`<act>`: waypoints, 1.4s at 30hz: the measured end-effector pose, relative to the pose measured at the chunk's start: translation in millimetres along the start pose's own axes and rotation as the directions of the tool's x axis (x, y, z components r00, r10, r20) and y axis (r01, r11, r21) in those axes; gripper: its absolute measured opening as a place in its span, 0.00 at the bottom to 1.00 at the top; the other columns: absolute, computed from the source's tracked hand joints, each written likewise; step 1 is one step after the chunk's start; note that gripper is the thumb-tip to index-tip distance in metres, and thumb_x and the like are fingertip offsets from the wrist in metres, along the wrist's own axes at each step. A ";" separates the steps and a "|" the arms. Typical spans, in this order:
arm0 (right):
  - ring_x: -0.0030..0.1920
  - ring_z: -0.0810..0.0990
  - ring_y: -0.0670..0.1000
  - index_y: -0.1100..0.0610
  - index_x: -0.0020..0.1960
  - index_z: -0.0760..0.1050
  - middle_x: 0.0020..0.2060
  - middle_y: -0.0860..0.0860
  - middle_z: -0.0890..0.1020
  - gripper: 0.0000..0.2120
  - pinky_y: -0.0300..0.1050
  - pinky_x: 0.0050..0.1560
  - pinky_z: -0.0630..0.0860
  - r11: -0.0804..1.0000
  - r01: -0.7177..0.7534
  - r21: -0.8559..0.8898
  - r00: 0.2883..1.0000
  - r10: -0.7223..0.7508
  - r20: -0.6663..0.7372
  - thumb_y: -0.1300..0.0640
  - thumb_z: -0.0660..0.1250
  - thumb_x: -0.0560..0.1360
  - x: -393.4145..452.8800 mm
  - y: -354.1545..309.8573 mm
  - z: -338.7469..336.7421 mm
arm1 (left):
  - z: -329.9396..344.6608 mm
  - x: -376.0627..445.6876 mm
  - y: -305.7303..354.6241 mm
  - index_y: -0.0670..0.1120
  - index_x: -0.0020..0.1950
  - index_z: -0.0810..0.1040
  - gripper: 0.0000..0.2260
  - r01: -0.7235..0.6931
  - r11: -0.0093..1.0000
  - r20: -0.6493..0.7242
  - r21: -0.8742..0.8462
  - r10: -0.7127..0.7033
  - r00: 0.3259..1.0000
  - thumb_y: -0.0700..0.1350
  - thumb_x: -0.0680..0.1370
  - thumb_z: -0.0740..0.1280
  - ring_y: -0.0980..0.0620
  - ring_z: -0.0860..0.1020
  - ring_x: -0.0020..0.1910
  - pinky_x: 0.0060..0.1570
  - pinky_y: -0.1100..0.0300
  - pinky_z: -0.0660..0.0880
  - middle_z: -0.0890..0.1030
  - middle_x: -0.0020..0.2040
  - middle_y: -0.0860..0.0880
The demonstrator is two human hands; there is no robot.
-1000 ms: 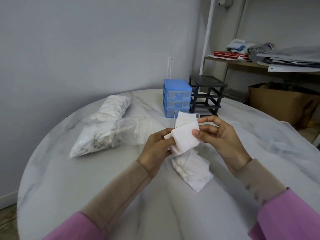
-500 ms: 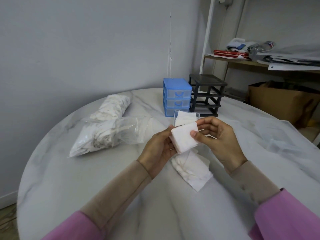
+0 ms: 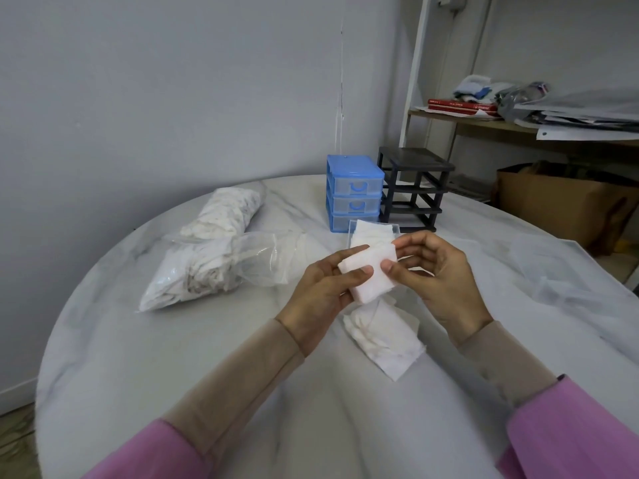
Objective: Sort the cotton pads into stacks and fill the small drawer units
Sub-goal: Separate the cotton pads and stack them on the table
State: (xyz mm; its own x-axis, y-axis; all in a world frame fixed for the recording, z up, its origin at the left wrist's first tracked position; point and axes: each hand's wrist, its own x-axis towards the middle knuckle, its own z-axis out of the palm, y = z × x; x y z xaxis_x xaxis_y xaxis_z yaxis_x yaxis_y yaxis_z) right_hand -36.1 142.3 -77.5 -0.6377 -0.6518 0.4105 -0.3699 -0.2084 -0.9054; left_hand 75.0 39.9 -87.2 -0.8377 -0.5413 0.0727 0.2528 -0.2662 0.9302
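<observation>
your left hand (image 3: pixel 320 288) and right hand (image 3: pixel 437 276) both pinch one cotton pad stack (image 3: pixel 370 276).
it hides part of the clear drawer (image 3: pixel 373 231); loose pads (image 3: pixel 380 335) lie below, blue drawer unit (image 3: pixel 354 191) behind.

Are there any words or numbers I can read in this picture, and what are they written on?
None can be read.
Red books on the shelf: pale lettering on the spines, too small and blurred to read.
Blue drawer unit, black drawer frame, bags of cotton pads and the pad stack in the hands: no writing visible.
</observation>
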 end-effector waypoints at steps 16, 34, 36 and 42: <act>0.41 0.78 0.40 0.46 0.48 0.74 0.45 0.41 0.79 0.17 0.35 0.41 0.77 0.991 0.031 -0.130 0.997 -0.021 0.077 0.65 0.73 0.68 -1.3 -1.2 -0.2 | -3.1 -3.0 4.4 0.42 0.58 0.75 0.17 -0.268 0.929 0.071 0.253 0.259 0.963 0.27 0.73 0.65 0.59 0.79 0.47 0.46 0.69 0.75 0.80 0.50 0.49; 0.41 0.78 0.49 0.50 0.41 0.76 0.40 0.48 0.81 0.07 0.37 0.44 0.75 0.975 -0.045 -0.217 0.995 0.064 0.081 0.61 0.72 0.71 3.3 -1.9 -12.7 | -4.8 2.8 -9.0 0.43 0.50 0.78 0.09 -0.189 0.900 -0.131 0.392 0.258 0.957 0.34 0.72 0.71 0.50 0.79 0.44 0.48 0.59 0.78 0.82 0.48 0.42; 0.39 0.78 0.49 0.51 0.42 0.76 0.39 0.47 0.80 0.08 0.36 0.40 0.74 0.966 -0.045 -0.253 0.991 0.075 0.114 0.62 0.72 0.70 4.2 -3.9 -15.6 | -3.7 3.5 -9.3 0.41 0.51 0.78 0.10 -0.178 0.905 -0.139 0.386 0.248 0.959 0.33 0.72 0.70 0.49 0.79 0.44 0.47 0.60 0.78 0.82 0.48 0.41; 0.39 0.77 0.48 0.54 0.46 0.75 0.39 0.50 0.79 0.10 0.37 0.43 0.76 0.949 -0.022 -0.316 0.994 0.054 0.093 0.64 0.72 0.70 8.9 -8.7 -29.1 | 12.5 11.9 -7.2 0.40 0.53 0.76 0.13 -0.174 0.910 -0.150 0.376 0.246 0.958 0.30 0.70 0.70 0.58 0.78 0.36 0.38 0.69 0.77 0.79 0.42 0.47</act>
State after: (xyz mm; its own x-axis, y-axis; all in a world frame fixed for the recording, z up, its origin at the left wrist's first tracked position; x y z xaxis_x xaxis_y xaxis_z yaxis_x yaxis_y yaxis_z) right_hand -58.3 159.5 -62.8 -0.5910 -0.7271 0.3493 -0.5503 0.0468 -0.8337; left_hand 57.2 45.3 -88.6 -0.6672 -0.7037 0.2442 0.1939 0.1524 0.9691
